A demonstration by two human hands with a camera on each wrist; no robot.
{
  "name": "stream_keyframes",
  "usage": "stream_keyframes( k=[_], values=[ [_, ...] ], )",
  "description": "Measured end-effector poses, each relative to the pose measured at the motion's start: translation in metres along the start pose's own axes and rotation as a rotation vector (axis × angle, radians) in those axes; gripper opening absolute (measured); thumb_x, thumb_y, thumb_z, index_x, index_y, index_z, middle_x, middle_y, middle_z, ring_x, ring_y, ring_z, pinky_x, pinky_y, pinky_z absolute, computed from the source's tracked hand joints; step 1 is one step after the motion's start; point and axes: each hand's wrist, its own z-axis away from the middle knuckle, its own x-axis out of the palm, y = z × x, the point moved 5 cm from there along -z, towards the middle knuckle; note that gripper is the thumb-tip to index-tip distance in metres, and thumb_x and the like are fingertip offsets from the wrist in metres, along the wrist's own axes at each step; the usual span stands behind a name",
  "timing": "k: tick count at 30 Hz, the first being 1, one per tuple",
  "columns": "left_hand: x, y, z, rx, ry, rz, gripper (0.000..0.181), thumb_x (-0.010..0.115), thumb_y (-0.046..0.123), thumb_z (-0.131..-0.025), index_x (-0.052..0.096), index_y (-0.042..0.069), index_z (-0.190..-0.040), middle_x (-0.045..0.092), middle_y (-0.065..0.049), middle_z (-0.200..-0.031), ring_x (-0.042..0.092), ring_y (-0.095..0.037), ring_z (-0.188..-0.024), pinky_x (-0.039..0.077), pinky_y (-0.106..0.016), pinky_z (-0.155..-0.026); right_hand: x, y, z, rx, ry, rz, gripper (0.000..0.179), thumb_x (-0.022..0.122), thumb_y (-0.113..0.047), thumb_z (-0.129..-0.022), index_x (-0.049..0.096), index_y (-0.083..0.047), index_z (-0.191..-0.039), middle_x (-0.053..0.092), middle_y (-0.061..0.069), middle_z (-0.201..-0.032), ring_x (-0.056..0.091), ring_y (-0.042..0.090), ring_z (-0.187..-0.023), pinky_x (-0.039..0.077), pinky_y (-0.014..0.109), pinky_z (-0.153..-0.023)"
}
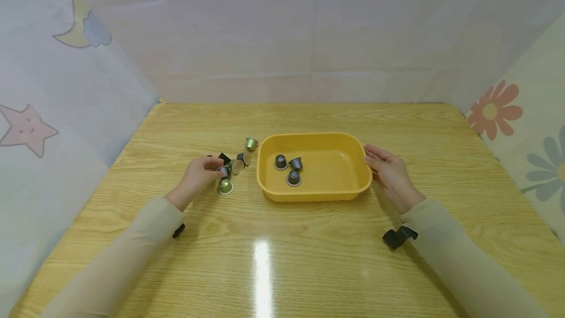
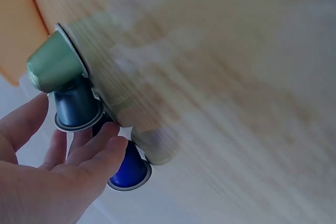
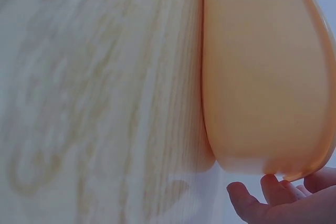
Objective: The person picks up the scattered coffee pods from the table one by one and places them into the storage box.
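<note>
My left hand [image 1: 200, 176] is at a loose group of coffee capsules on the wooden table. Its thumb and fingers are spread around a dark teal capsule [image 2: 77, 106], with the thumb tip close to that capsule's side; whether it touches cannot be told. Against the teal one leans a green capsule [image 2: 56, 64], and a blue capsule [image 2: 129, 169] lies beyond the fingertips. At the right end of a yellow plastic basin [image 1: 335, 195], my right hand [image 1: 392, 176] holds the rim, thumb at the edge and fingers against the outer wall. Inside the basin are three dark capsules [image 1: 294, 177].
A gold-green capsule [image 1: 251, 144] stands near the basin's left back corner. Pale-lidded capsules [image 1: 237, 166] lie on their sides between the left hand and the basin. Cloth walls [image 1: 247, 43] border the table [image 1: 309, 244] at the back and sides.
</note>
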Motion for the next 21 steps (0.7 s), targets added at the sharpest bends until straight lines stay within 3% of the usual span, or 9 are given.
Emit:
stream_keyframes(
  k=[15, 21],
  values=[
    [0.000, -0.002, -0.007, -0.008, -0.098, -0.101, 0.044, 0.061, 0.004, -0.096, 0.048, -0.010, -0.136, 0.047, -0.027, -0.139, 0.041, -0.040, -0.131, 0.037, -0.048, -0.107, 0.000, -0.001, 0.000, 0.005, 0.011, -0.007, 0.055, 0.050, -0.011, -0.102, 0.030, -0.009, -0.153, 0.029, 0.007, -0.156, 0.045, 0.011, -0.129, 0.051, 0.014, -0.080],
    [0.003, -0.002, -0.013, 0.018, -0.118, -0.203, 0.046, 0.063, 0.005, -0.094, 0.049, -0.009, -0.136, 0.047, -0.030, -0.137, 0.044, -0.043, -0.127, 0.040, -0.049, -0.105, 0.001, -0.001, -0.001, 0.005, 0.001, -0.015, 0.056, 0.051, -0.012, -0.102, 0.029, -0.009, -0.153, 0.028, 0.007, -0.157, 0.043, 0.013, -0.133, 0.051, 0.015, -0.080]
  ],
)
